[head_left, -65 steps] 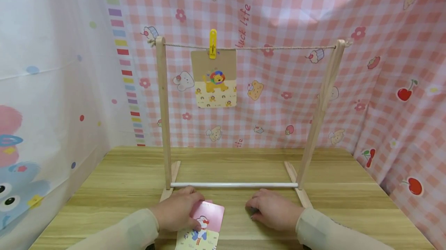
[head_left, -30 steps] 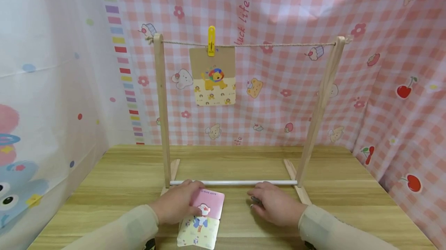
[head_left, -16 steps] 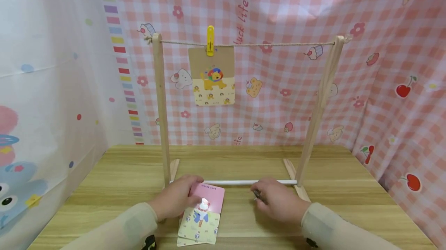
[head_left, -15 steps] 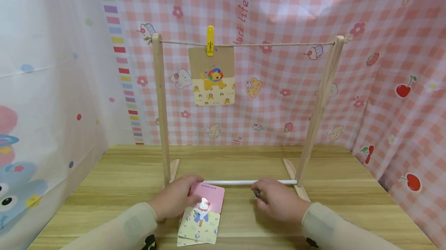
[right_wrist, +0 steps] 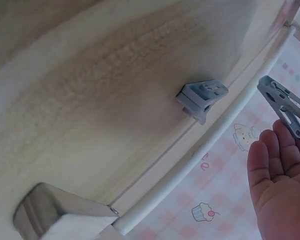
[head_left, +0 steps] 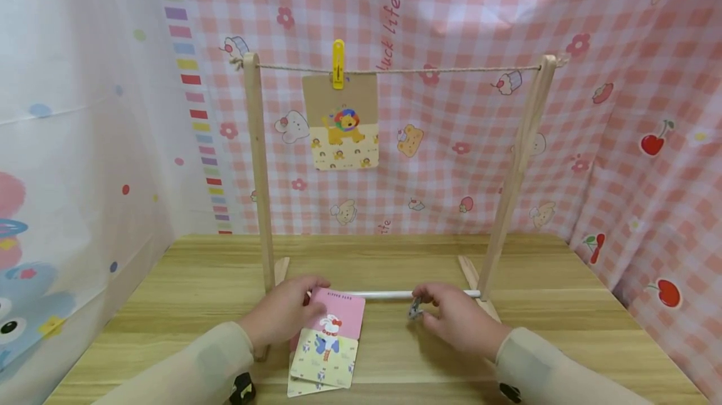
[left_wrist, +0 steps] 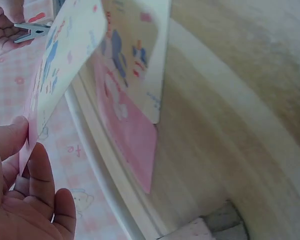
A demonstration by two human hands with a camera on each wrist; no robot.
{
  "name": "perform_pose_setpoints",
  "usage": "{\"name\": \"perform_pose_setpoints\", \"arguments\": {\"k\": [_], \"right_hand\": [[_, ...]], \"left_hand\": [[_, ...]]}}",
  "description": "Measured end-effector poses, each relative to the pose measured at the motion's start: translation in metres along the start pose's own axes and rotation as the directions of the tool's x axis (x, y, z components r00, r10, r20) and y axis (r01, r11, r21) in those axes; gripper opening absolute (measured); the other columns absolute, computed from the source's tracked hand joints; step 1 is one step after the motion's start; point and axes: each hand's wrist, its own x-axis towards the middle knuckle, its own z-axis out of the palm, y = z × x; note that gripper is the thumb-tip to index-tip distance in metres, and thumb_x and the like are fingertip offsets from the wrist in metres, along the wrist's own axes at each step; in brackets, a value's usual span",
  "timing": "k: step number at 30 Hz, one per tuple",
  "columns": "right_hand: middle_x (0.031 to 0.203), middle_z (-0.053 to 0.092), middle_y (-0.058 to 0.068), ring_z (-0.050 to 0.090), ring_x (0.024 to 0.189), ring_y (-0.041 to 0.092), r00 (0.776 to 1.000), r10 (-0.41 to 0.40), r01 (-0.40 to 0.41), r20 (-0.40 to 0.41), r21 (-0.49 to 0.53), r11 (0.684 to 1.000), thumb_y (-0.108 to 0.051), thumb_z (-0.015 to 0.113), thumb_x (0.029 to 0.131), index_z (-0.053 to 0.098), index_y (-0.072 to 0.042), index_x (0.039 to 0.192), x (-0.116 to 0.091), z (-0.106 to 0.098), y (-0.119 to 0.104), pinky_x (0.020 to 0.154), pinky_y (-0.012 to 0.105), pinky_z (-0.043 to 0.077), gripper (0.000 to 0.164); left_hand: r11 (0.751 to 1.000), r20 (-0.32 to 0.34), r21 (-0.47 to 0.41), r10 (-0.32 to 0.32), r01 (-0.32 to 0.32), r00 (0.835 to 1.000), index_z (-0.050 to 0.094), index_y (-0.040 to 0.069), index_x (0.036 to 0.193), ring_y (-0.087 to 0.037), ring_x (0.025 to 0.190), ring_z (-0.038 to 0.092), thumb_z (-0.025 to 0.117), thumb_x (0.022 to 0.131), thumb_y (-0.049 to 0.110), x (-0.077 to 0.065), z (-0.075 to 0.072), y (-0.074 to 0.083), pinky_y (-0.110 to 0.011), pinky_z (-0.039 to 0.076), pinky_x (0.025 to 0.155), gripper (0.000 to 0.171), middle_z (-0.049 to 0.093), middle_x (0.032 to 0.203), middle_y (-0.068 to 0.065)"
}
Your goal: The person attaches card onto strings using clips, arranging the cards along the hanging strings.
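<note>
My left hand (head_left: 284,313) pinches the upper left edge of a pink and pale yellow card (head_left: 345,314) with a rabbit picture. In the left wrist view this card stands tilted, lifted off a similar second card (left_wrist: 130,142) lying on the table. My right hand (head_left: 459,321) pinches a grey clothes peg (right_wrist: 284,102) by its handles, to the right of the cards. Another grey clothes peg (right_wrist: 202,97) lies on the table; the right hand hides it in the head view. On the rope (head_left: 451,70), a yellow clothes peg (head_left: 338,65) holds a lion card (head_left: 341,132).
The rope runs between two wooden posts (head_left: 261,167) joined low down by a white rod (head_left: 383,295). Splayed wooden feet support the frame on the wood-grain table (head_left: 169,305). A pink checked cloth (head_left: 440,204) hangs behind, with a white patterned cloth (head_left: 113,142) at left.
The left hand has moved forward and raised the rabbit card, so more of the second card shows beneath. The right hand has moved slightly forward and right, showing more of its grey clothes peg.
</note>
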Motion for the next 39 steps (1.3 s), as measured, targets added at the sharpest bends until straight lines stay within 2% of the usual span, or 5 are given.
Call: {"name": "perform_pose_setpoints", "arguments": {"k": [13, 20, 29, 34, 39], "right_hand": [[0.107, 0.077, 0.000, 0.073, 0.100, 0.019, 0.996, -0.043, 0.054, -0.081, 0.141, 0.989, -0.001, 0.068, 0.096, 0.065, -0.005, 0.118, -0.005, -0.007, -0.002, 0.088, 0.029, 0.060, 0.022], [0.107, 0.077, 0.003, 0.072, 0.104, 0.031, 0.996, -0.018, 0.035, -0.084, 0.204, 0.978, 0.003, 0.064, 0.096, 0.063, -0.002, 0.120, -0.005, -0.009, -0.005, 0.088, 0.027, 0.059, 0.024], [0.110, 0.072, 0.007, 0.067, 0.101, 0.018, 0.991, -0.018, 0.052, -0.130, 0.262, 0.964, -0.004, 0.062, 0.103, 0.061, 0.002, 0.127, -0.006, -0.017, -0.009, 0.086, 0.027, 0.059, 0.025], [0.114, 0.070, 0.008, 0.064, 0.106, 0.018, 0.985, -0.040, 0.085, -0.168, 0.270, 0.959, -0.007, 0.062, 0.105, 0.060, 0.000, 0.129, -0.005, -0.024, -0.013, 0.090, 0.028, 0.058, 0.025], [0.111, 0.067, 0.007, 0.062, 0.101, 0.016, 0.979, -0.045, 0.097, -0.197, 0.258, 0.961, -0.004, 0.063, 0.103, 0.061, -0.001, 0.126, -0.003, -0.029, -0.017, 0.086, 0.025, 0.057, 0.023]], "left_hand": [[0.999, -0.021, -0.049, 0.014, -0.015, 1.000, 0.069, 0.016, 0.122, -0.014, 0.083, 0.061, 0.073, 0.100, 0.015, 0.005, -0.005, 0.008, -0.025, 0.055, 0.067, 0.023, 0.069, 0.103, 0.004], [0.995, -0.009, -0.094, 0.020, -0.021, 1.000, 0.070, 0.017, 0.119, -0.015, 0.085, 0.061, 0.072, 0.101, 0.018, 0.006, -0.010, 0.013, -0.026, 0.056, 0.069, 0.018, 0.068, 0.100, 0.004], [0.992, -0.044, -0.110, 0.055, -0.059, 0.998, 0.069, 0.018, 0.114, -0.014, 0.082, 0.062, 0.071, 0.102, 0.020, 0.009, -0.017, 0.025, -0.026, 0.055, 0.066, 0.013, 0.069, 0.095, 0.005], [0.993, -0.078, -0.068, 0.086, -0.091, 0.993, 0.069, 0.020, 0.110, -0.015, 0.083, 0.058, 0.072, 0.101, 0.022, 0.013, -0.023, 0.033, -0.025, 0.053, 0.068, 0.010, 0.067, 0.094, 0.006], [0.989, -0.091, -0.104, 0.096, -0.105, 0.991, 0.069, 0.017, 0.108, -0.015, 0.082, 0.055, 0.069, 0.103, 0.023, 0.016, -0.029, 0.040, -0.024, 0.049, 0.066, 0.007, 0.065, 0.091, 0.002]]}}
